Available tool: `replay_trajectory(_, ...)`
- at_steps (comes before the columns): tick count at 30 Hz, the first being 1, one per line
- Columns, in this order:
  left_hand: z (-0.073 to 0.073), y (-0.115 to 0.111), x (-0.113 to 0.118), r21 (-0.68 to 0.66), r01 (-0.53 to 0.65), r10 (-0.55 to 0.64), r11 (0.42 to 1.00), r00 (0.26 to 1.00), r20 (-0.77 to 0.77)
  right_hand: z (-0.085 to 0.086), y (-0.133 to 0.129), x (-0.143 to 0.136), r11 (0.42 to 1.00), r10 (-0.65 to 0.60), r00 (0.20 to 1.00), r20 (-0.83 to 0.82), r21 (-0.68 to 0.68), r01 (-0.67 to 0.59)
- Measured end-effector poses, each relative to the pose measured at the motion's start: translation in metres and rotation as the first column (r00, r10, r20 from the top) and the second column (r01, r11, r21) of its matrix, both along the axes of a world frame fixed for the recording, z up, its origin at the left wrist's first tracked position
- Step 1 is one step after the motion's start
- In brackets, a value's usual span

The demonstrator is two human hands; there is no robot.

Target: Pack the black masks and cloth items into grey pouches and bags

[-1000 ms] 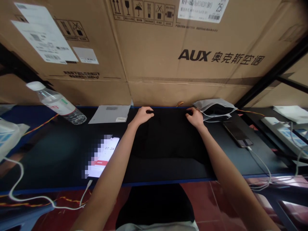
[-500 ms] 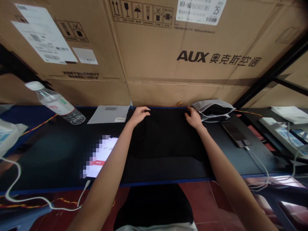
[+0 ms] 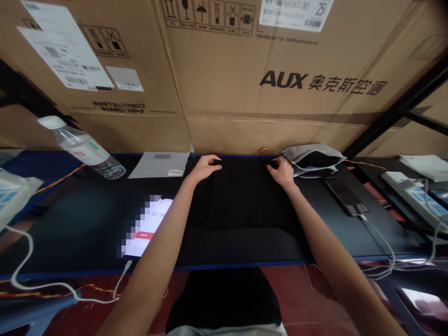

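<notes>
Between left hand (image 3: 207, 169) and right hand (image 3: 283, 171), black cloth (image 3: 245, 200) looks indistinct.

A water bottle (image 3: 91, 153) stands near the tabletop's (image 3: 77, 219) far edge, left; a lit phone (image 3: 149, 228) lies toward the near edge, a dark phone (image 3: 345, 196) toward the right.

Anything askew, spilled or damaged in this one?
I see no spill or damage. The lit phone looks odd: its left side is pixelated, hiding detail there. The bottle leans in the picture, perhaps just lens distortion. The black cloth is too dark to check closely.
</notes>
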State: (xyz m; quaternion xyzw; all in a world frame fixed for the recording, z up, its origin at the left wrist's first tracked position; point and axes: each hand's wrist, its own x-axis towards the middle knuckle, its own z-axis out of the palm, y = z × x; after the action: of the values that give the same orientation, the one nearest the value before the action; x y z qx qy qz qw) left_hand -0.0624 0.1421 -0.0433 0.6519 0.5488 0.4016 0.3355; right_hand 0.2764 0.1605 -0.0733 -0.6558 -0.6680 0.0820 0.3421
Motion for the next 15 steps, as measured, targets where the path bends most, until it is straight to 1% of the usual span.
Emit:
replay_trajectory(4, 0.0011, -0.0006, 0.0003, -0.001, 0.011, -0.011, 1.000, 1.000, 0.007, -0.0066, 0.0033, 0.0034, 1.000, 0.003, 0.988, -0.155, 0.019, 0.000)
replay_trajectory(8, 0.0056, -0.0040, 0.0026, -0.017, 0.017, -0.017, 1.000, 0.999, 0.042, -0.0072, 0.0059, 0.0042, 1.000, 0.017, 0.955, -0.296, 0.020, -0.012)
replay_trajectory(12, 0.0082, -0.0058, 0.0038, -0.031, 0.014, -0.012, 0.999, 0.999, 0.047, -0.0060, 0.0073, 0.0048, 0.996, 0.090, 0.945, -0.314, 0.034, -0.084)
replay_trajectory(15, 0.0083, -0.0055, 0.0032, -0.025, 0.017, -0.016, 1.000, 0.999, 0.038, -0.0070, 0.0082, 0.0057, 0.996, 0.082, 0.956, -0.280, 0.051, -0.071)
